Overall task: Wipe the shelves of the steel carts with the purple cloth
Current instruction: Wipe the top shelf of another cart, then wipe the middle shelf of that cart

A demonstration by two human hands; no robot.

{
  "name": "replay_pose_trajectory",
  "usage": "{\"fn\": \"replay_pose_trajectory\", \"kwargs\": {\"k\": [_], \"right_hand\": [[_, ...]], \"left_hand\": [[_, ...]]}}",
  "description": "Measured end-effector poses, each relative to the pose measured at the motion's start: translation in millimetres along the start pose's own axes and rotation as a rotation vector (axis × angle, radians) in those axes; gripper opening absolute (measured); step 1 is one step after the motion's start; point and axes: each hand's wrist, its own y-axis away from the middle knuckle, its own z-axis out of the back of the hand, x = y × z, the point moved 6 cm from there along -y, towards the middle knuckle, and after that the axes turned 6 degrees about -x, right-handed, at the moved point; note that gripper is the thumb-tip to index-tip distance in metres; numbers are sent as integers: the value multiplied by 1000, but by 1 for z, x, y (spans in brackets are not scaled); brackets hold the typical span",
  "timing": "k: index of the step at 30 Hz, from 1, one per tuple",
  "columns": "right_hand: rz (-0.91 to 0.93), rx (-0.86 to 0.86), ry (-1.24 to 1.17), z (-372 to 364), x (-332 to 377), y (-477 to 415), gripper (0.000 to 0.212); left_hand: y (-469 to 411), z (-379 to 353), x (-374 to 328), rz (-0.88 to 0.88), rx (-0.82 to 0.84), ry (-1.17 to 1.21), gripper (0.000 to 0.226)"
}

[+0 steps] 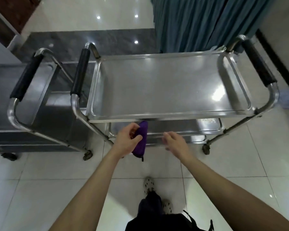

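A steel cart stands in front of me with a bare, shiny top shelf [165, 84] and lower shelves [182, 128] showing under its near edge. My left hand [126, 139] grips the folded purple cloth [142, 130] just below the top shelf's front edge. The cloth hangs down past my palm. To the right of the cloth, my right hand [174, 141] hovers with relaxed fingers and holds nothing. It looks blurred.
A second steel cart [40, 90] stands close on the left, its black-padded handle [26, 77] beside the first cart's handle [81, 72]. Teal curtains [198, 22] hang behind. A dark cabinet base [277, 60] sits at the right. White tiled floor lies around my feet [148, 183].
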Motion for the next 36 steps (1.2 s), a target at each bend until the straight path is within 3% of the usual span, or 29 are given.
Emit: {"fn": "replay_pose_trajectory", "kwargs": {"k": [2, 6, 7, 10, 13, 15, 17, 21, 26, 29, 32, 36], "right_hand": [[-273, 71, -303, -3, -24, 3, 57], [-550, 323, -522, -34, -54, 10, 90], [-585, 338, -571, -43, -59, 10, 87], [-628, 221, -557, -63, -70, 13, 50], [-589, 133, -594, -78, -78, 22, 44], [-567, 134, -696, -82, -76, 30, 42], [-526, 150, -786, -87, -70, 36, 41], [-427, 177, -891, -101, -46, 48, 46], [-317, 225, -872, -121, -18, 65, 49], [-221, 169, -850, -118, -9, 67, 53], [-213, 71, -803, -116, -13, 66, 66], [-233, -3, -581, -122, -23, 74, 55]], "left_hand": [[14, -7, -2, -29, 56, -42, 23], [47, -18, 11, -123, 100, -120, 35], [56, -21, 16, -130, 110, -112, 37], [82, -27, 38, -190, 102, -183, 47], [105, -22, 76, -172, 4, -254, 42], [118, -17, 109, -37, -51, -186, 38], [126, -17, 142, 185, -5, 14, 33], [129, -25, 180, 602, 91, 786, 23], [119, -8, 194, 780, -47, 909, 32], [107, 19, 196, 744, -144, 775, 30], [92, 57, 183, 563, -307, 584, 22], [77, 81, 146, 296, -200, 540, 25]]}}
